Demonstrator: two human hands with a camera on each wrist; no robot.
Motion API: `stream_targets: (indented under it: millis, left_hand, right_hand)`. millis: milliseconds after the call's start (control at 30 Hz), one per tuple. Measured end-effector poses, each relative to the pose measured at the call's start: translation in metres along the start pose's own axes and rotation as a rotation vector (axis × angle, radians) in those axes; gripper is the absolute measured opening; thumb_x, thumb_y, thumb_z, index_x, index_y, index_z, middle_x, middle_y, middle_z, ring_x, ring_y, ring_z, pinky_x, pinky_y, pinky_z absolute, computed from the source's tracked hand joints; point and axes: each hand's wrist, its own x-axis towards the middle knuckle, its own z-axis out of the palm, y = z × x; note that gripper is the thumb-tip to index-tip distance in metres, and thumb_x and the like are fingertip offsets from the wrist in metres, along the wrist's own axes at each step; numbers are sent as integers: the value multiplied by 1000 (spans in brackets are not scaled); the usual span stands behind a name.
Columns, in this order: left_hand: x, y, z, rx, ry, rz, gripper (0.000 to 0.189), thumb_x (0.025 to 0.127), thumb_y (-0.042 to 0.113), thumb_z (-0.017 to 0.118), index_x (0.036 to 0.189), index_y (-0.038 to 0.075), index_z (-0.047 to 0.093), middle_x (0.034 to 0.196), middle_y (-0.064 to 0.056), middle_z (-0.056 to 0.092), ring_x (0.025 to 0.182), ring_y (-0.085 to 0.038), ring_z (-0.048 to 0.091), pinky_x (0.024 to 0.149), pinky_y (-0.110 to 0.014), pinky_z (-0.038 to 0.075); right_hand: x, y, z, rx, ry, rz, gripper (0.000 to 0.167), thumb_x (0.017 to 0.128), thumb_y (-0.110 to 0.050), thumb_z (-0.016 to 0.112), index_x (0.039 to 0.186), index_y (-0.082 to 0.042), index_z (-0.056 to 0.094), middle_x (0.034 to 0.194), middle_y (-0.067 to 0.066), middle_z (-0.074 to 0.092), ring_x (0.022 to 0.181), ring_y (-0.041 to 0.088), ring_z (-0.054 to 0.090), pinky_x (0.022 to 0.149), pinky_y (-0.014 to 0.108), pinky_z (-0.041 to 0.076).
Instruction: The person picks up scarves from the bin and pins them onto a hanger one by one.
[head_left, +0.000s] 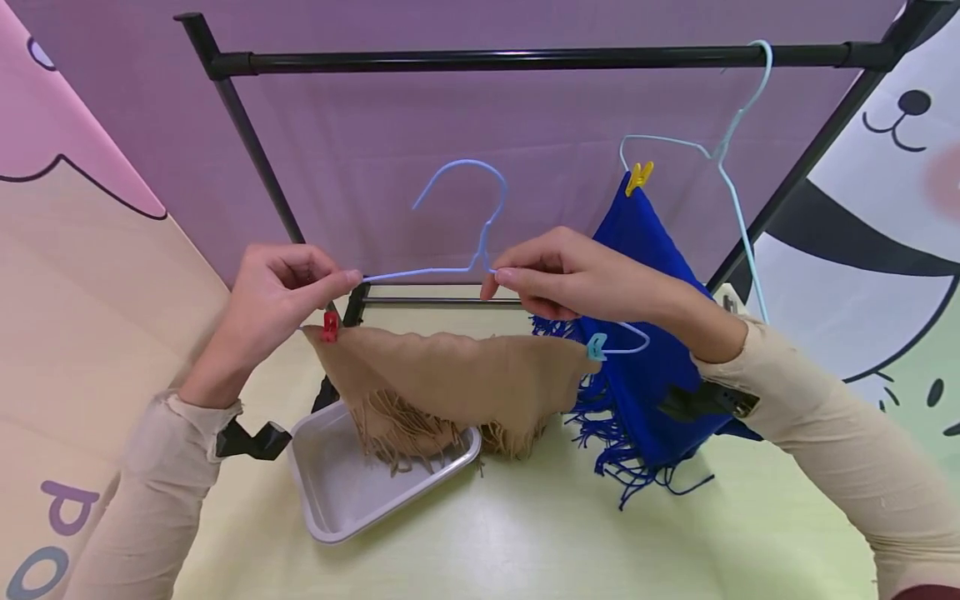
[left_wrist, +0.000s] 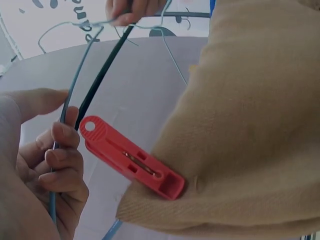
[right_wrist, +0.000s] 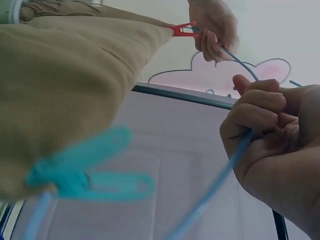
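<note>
A light blue wire hanger (head_left: 420, 273) is held up by both hands, its hook pointing upward below the rack's bar. My left hand (head_left: 281, 292) pinches its left shoulder, while my right hand (head_left: 577, 271) grips the right shoulder close to the hook's neck. From the hanger's lower wire hangs a tan fringed scarf (head_left: 457, 375). A red clothespin (left_wrist: 132, 157) clips the scarf's left corner, and a teal clothespin (right_wrist: 85, 170) clips the right one. In the head view the right hand covers part of the hanger's right shoulder.
A black rack bar (head_left: 495, 61) crosses the back. On its right hangs a pale green hanger (head_left: 738, 200) with a blue fringed scarf (head_left: 645, 250) and a yellow clothespin (head_left: 638, 178), behind my right forearm. A grey tray (head_left: 337, 475) sits on the table (head_left: 495, 542) under the tan scarf.
</note>
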Motion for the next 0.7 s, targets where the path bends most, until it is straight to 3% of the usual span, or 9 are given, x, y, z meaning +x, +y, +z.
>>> stream_targets:
  millis: [200, 367, 500, 600, 700]
  left_hand:
    - [0, -7, 1, -37, -69, 74, 13, 86, 3, 76, 74, 4, 72, 57, -9, 60, 46, -16, 51, 42, -27, 31]
    - [-2, -16, 1, -58, -157, 95, 14, 85, -2, 75, 73, 5, 72, 61, -2, 62, 47, -12, 49, 43, -25, 35]
    - [-4, -23, 0, -42, -214, 100, 15, 86, -1, 74, 74, 8, 72, 65, 0, 64, 49, -12, 50, 45, -25, 39]
    - [-3, -25, 0, -45, -203, 80, 14, 89, 2, 71, 76, 7, 72, 66, -2, 63, 54, -16, 52, 49, -26, 43]
    - [-3, -24, 1, -44, -115, 39, 12, 93, 7, 69, 83, 3, 72, 70, -2, 65, 63, -18, 59, 60, -25, 48]
  right_hand:
    - [-3, -3, -1, 95, -117, 4, 26, 107, -19, 47, 112, -13, 72, 68, 10, 57, 52, 28, 51, 54, 35, 49]
    - [-6, 3, 9, 315, -267, -10, 24, 107, -9, 44, 120, -2, 62, 79, 20, 64, 60, 35, 58, 57, 39, 55]
    - [-7, 7, 19, 364, -314, -57, 20, 106, -7, 43, 115, 1, 60, 80, 21, 67, 63, 37, 62, 61, 42, 57]
    - [-9, 8, 22, 366, -272, -69, 19, 106, -7, 44, 114, 1, 60, 80, 20, 68, 62, 34, 63, 61, 42, 57]
    - [-13, 8, 21, 371, -233, -64, 19, 106, -7, 44, 114, 0, 60, 80, 18, 68, 60, 32, 63, 60, 40, 57]
